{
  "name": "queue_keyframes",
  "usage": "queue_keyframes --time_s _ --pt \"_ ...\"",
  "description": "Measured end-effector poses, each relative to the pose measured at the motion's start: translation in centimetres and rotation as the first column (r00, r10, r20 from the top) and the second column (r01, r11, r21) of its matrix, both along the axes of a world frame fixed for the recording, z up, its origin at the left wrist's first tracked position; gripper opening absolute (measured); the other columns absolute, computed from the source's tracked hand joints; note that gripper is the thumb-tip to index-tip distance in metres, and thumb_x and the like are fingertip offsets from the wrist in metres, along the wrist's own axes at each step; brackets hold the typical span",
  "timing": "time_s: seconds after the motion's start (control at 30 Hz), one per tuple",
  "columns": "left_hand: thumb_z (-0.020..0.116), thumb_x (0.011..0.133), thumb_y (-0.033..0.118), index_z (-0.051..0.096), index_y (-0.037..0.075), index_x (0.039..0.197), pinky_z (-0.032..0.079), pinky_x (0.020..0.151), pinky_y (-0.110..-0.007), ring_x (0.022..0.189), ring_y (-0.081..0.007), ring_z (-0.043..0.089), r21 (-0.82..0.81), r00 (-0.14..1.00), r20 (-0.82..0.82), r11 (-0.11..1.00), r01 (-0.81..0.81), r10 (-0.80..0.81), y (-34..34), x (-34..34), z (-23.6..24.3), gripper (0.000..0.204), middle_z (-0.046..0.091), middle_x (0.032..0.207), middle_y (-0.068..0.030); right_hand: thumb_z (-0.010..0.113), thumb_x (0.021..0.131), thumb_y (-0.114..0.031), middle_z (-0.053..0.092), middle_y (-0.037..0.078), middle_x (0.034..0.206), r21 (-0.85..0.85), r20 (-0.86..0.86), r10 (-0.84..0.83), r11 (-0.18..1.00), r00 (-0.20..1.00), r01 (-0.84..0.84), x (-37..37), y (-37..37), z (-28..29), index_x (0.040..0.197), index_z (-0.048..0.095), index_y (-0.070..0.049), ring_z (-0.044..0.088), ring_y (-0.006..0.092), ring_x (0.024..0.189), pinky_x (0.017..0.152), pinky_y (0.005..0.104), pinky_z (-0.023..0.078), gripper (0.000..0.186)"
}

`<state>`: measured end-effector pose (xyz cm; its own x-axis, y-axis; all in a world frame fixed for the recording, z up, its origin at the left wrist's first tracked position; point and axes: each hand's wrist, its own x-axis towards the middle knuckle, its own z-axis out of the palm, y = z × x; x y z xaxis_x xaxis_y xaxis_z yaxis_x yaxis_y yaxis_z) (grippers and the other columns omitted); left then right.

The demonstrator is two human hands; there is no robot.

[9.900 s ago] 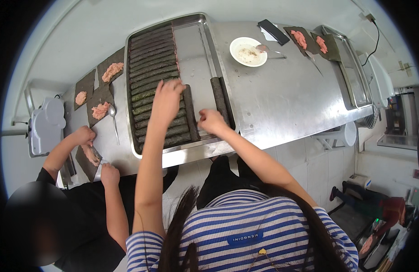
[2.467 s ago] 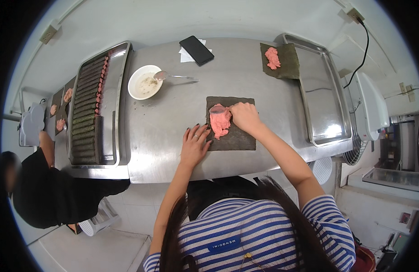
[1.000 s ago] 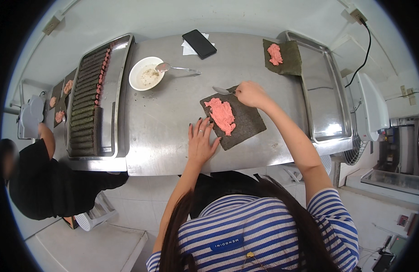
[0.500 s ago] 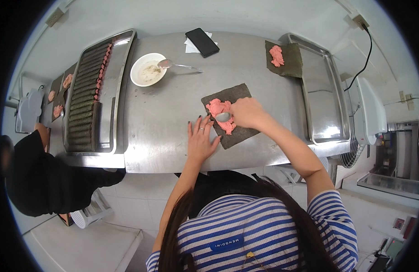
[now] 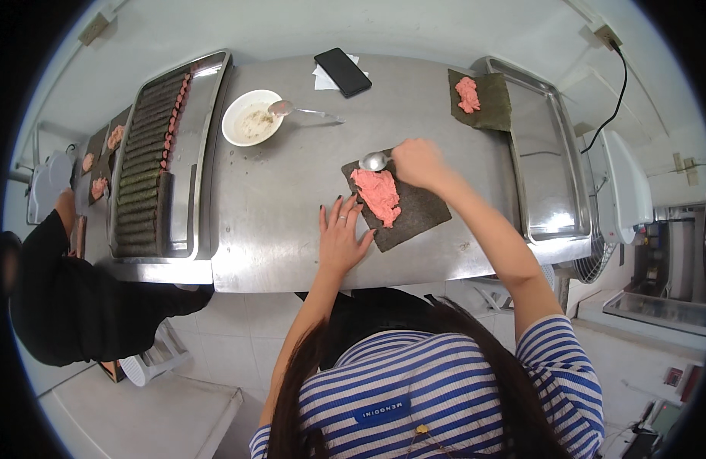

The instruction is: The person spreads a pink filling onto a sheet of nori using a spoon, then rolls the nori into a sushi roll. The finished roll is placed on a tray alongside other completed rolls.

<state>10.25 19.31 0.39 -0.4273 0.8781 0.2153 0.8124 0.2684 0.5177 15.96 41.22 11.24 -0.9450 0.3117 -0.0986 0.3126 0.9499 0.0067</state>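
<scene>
A dark green seaweed sheet [image 5: 421, 210] lies on the steel table in front of me. Pink paste [image 5: 379, 196] is spread in a band along its left part. My right hand [image 5: 418, 164] is closed round the handle of a metal spoon [image 5: 374, 161], whose bowl sits at the top end of the paste. Spread fingers of my left hand [image 5: 342, 239] rest flat by the sheet's left edge, the fingertips at or near it; nothing is in that hand.
At left stands a tray [image 5: 203, 164] of dark seaweed rolls; a person in black [image 5: 85, 298] is beside it. Behind are a white bowl [image 5: 253, 118] with another spoon and a phone [image 5: 343, 73]. A second seaweed sheet [image 5: 492, 103] with paste touches a steel tray [image 5: 551, 153] at right.
My right hand has moved the spoon up and slightly left, from the middle of the paste to its top end. The paste looks flatter and more even. My left hand stays about where it was.
</scene>
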Motion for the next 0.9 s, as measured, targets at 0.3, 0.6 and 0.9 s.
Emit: queue_keyframes --time_s 0.3,0.6,0.9 --pt "0.069 0.076 0.034 0.050 0.011 0.123 0.017 0.112 -0.055 0.134 -0.0279 0.033 -0.022 1.000 -0.002 1.000 -0.004 0.004 0.1 0.0 0.2 0.056 0.042 0.140 -0.0038 0.057 0.078 -0.014 0.068 0.010 0.080 -0.155 -0.038 0.115 0.981 0.993 -0.120 5.6 3.1 -1.9 0.082 0.071 -0.010 0.065 0.0305 0.075 0.067 0.0436 0.049 0.016" --pt "0.068 0.077 0.035 0.051 0.012 0.122 0.017 0.112 -0.055 0.135 -0.0286 0.033 -0.022 1.000 -0.004 1.000 0.008 -0.008 0.1 -0.1 0.2 0.054 0.042 0.141 -0.0041 0.057 0.077 -0.013 0.068 0.012 0.079 -0.104 -0.130 0.158 0.980 0.979 -0.172 1.8 4.5 -4.5 0.081 0.071 -0.008 0.065 0.0310 0.076 0.063 0.0440 0.050 0.016" --pt "0.068 0.077 0.037 0.047 0.011 0.128 0.017 0.112 -0.056 0.134 -0.0285 0.033 -0.026 1.000 -0.029 1.000 0.009 -0.010 0.0 -0.1 0.1 0.061 0.043 0.140 -0.0039 0.058 0.076 -0.019 0.067 0.018 0.076 -0.129 -0.022 -0.042 0.991 0.999 0.039 0.5 3.5 -1.6 0.078 0.071 -0.006 0.066 0.0359 0.073 0.065 0.0456 0.051 0.019"
